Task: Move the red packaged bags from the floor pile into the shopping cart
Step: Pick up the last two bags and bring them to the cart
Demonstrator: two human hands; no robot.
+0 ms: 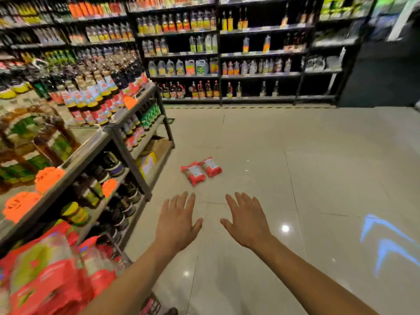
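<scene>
- Left hand (176,220) and right hand (246,220): both flat, palms down, fingers spread wide, holding nothing.
- Two red plastic bags (201,170), pillowy rectangles with white labels, lie touching side by side on the glossy beige floor tiles (318,178), at 12 o'clock from the hands and apart from them.
- Grey metal shelving (127,142) at 9 o'clock, packed with bottles, with jagged orange price tags (48,178).
- 7 o'clock: a heap of red packs (52,285), too smeared to tell more.
</scene>
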